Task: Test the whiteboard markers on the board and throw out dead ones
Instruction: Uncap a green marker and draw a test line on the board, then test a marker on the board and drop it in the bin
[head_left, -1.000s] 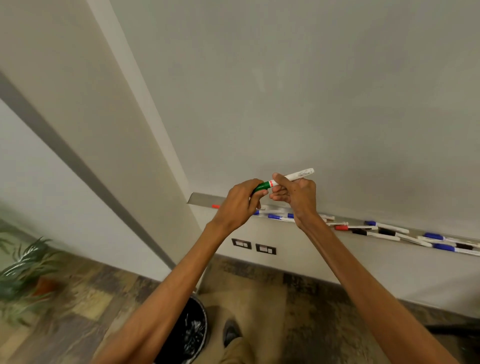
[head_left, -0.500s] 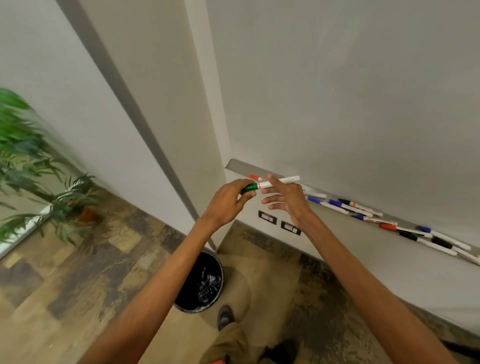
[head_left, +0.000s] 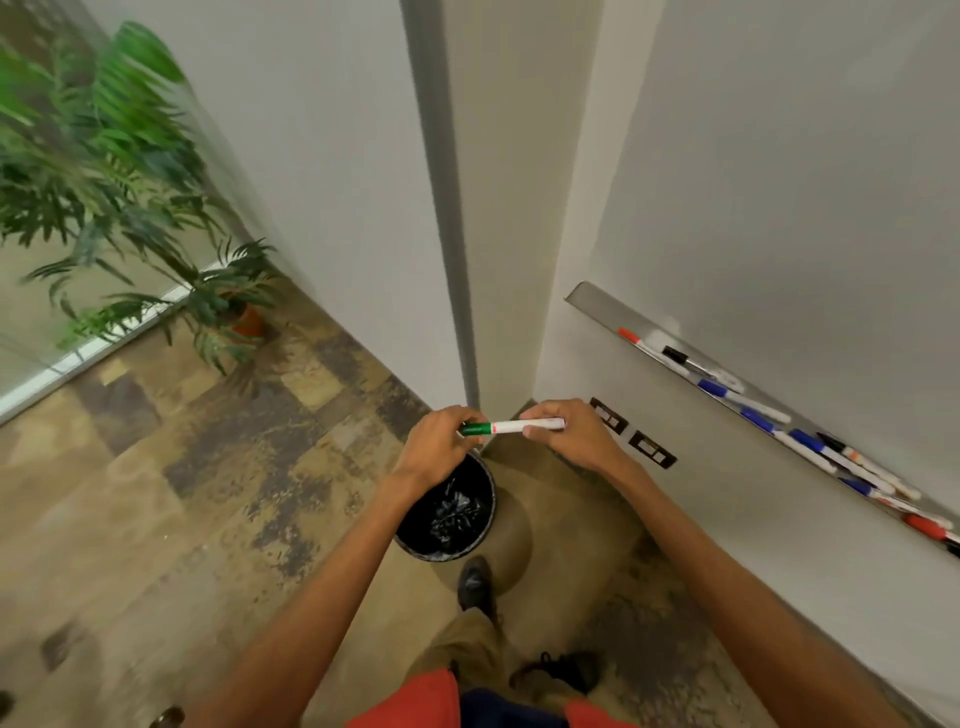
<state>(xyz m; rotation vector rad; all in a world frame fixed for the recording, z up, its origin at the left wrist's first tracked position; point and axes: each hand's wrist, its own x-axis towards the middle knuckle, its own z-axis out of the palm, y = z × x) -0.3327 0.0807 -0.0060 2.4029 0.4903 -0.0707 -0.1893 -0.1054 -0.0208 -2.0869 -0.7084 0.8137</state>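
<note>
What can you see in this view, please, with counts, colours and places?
green marker: one, white barrel with green cap, held between both hands
bin: one, black, on the floor below the hands
tray markers: at least eight, blue, red, black and orange caps, in the tray
tray: one, grey metal, under the whiteboard
whiteboard: one, white, right wall
wall sockets: two, dark, below the tray
plant: one, green, orange pot, far left
shoes: two, black, on the floor
left hand: one, grips the green cap end
right hand: one, pinches the white barrel
</note>
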